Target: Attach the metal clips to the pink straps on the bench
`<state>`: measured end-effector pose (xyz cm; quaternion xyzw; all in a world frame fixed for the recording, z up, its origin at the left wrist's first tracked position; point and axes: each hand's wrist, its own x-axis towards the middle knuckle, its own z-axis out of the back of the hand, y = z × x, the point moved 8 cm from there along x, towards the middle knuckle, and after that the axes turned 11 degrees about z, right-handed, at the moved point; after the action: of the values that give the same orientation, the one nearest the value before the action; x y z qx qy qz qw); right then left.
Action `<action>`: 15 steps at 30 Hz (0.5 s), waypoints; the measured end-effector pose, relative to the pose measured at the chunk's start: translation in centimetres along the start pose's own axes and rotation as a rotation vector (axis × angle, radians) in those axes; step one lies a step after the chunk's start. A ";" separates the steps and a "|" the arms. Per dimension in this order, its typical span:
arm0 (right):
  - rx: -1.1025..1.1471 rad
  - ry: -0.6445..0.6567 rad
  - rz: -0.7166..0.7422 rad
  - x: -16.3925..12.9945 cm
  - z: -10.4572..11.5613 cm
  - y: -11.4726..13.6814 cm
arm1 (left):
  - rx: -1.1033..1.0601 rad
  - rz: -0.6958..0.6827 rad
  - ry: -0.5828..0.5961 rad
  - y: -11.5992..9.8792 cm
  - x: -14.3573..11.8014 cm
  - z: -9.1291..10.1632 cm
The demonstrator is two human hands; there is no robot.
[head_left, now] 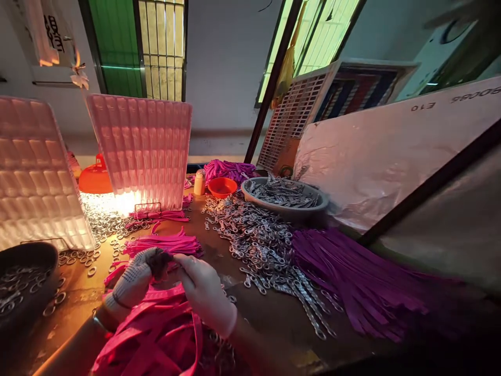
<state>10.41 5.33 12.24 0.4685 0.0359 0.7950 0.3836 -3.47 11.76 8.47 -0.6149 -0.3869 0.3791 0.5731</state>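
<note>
My left hand (131, 284), in a dotted knit glove with a worn dark fingertip, and my right hand (205, 292), in a thin pale glove, meet at the near left of the table. Both pinch a pink strap (164, 295) between the fingertips. A heap of pink straps (156, 339) lies under my wrists. More pink straps (168, 243) lie stacked just beyond my hands. Whether a metal ring sits between my fingers is hidden.
A spread of metal clasps (258, 245) covers the table's middle, beside purple straps (352, 282) at right. A grey bowl of metal parts (285, 201), an orange bowl (222, 186) and a small bottle (199, 183) stand behind. Dark bowl of rings (23, 282) at left; lit plastic trays (144, 151) upright.
</note>
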 end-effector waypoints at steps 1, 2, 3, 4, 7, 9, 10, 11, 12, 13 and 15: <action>-0.070 0.042 0.015 0.2 -0.3 0.4 | 0.004 0.018 -0.017 0.2 -0.7 -0.2; -0.158 0.085 0.029 0.4 -0.5 0.8 | 0.004 0.026 -0.027 0.4 -1.3 -0.4; -0.255 0.125 0.041 0.4 -0.7 1.1 | 0.006 0.034 -0.030 0.5 -1.8 -0.6; -0.349 0.163 0.057 0.3 -1.0 1.5 | 0.017 0.050 -0.024 0.7 -2.3 -0.9; -0.559 0.253 0.154 -0.4 -1.7 2.7 | 0.142 0.111 -0.011 1.5 -3.2 -1.2; -0.637 0.274 0.232 -1.1 -2.1 3.3 | 0.304 0.096 -0.015 1.6 -3.5 -1.3; -0.657 0.274 0.259 -1.4 -2.3 3.4 | 0.386 0.060 -0.023 1.4 -3.6 -1.3; -0.668 0.268 0.271 -1.7 -2.4 3.4 | 0.458 0.020 -0.033 1.2 -3.7 -1.4; -0.672 0.259 0.274 -2.0 -2.5 3.3 | 0.524 -0.016 -0.042 1.0 -3.7 -1.6; -0.673 0.247 0.271 -2.2 -2.5 3.1 | 0.578 -0.043 -0.045 0.9 -3.7 -1.8; -0.676 0.227 0.267 -2.8 -2.7 2.8 | 0.641 -0.084 -0.031 1.0 -3.7 -2.2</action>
<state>7.44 2.38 9.90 0.2249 -0.2477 0.8518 0.4031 -2.93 7.40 7.70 -0.3807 -0.2814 0.4671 0.7468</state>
